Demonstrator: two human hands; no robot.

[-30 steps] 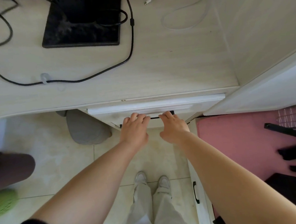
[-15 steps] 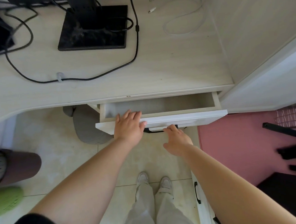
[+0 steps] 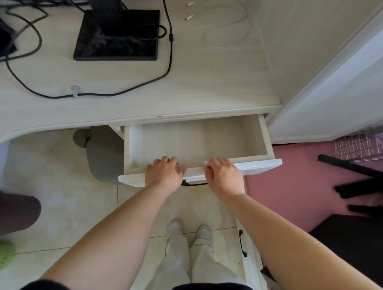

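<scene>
Curling over the drawer [image 3: 261,164] front, which runs left-right mid-frame, left hand [image 3: 164,174] and right hand [image 3: 224,174] grip it side by side, equally near.

Inside the drawer [image 3: 194,140]: open from above, walled left, right and near. Far end roofed by the surface [image 3: 138,103] edge. Middle of the near rim taken by the left grip [image 3: 163,174] and right grip [image 3: 223,175], both curled over it, narrow gap between them above the black handle [image 3: 194,184]. Hemmed right by a white panel [image 3: 331,105], left by a grey chair [image 3: 103,154] under the surface.
</scene>
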